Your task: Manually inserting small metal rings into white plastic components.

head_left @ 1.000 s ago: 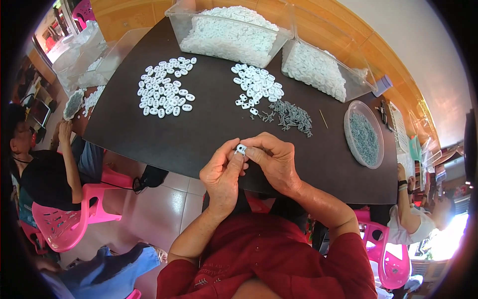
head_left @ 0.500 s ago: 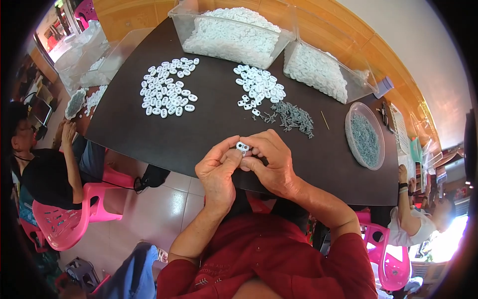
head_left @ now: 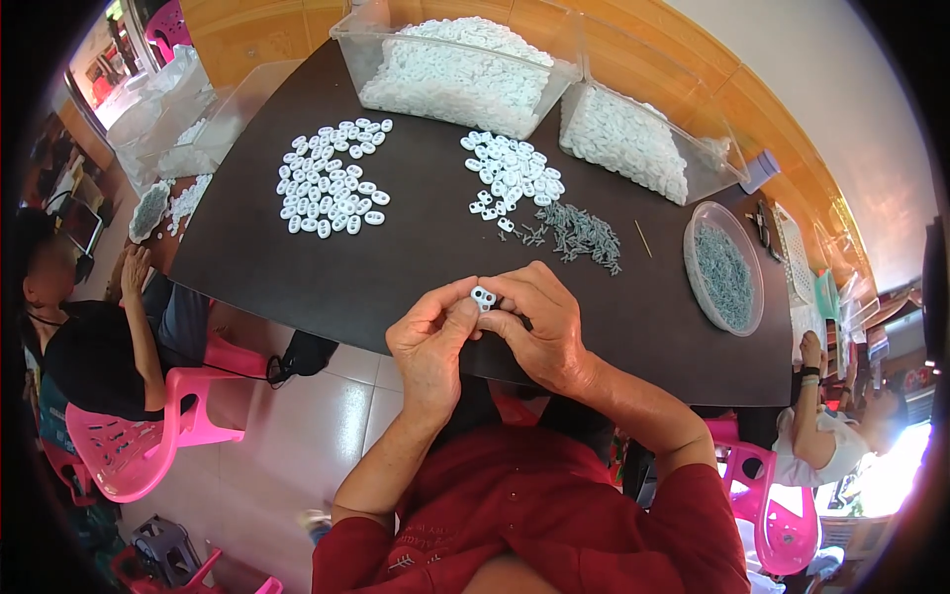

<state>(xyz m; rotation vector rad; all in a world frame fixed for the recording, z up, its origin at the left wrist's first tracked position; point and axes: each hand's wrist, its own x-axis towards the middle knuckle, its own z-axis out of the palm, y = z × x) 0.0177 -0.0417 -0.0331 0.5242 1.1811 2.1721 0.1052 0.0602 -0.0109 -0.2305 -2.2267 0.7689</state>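
Note:
Between my two hands, over the near edge of the dark table, is a small white plastic piece (head_left: 484,296) with dark round holes. My left hand (head_left: 433,342) pinches it between thumb and forefinger. From the other side, the thumb and fingers of my right hand (head_left: 539,322) close on the same piece. Beyond my hands lies a pile of white oval two-holed pieces (head_left: 515,168), with a heap of small grey screws or pegs (head_left: 584,238) beside it. Farther left, more white oval pieces (head_left: 332,188) are spread in a loose group.
Two clear bins, a large one (head_left: 341,45) and a smaller one (head_left: 708,163), hold white pieces at the back. A round tub (head_left: 757,317) of grey parts stands right, near a thin stick (head_left: 643,238). People sit on pink chairs (head_left: 109,450) at both sides.
The white piece has turned slightly between my fingers, while both hands stay in nearly the same place. At lower left, a blue-trousered leg has moved out of view.

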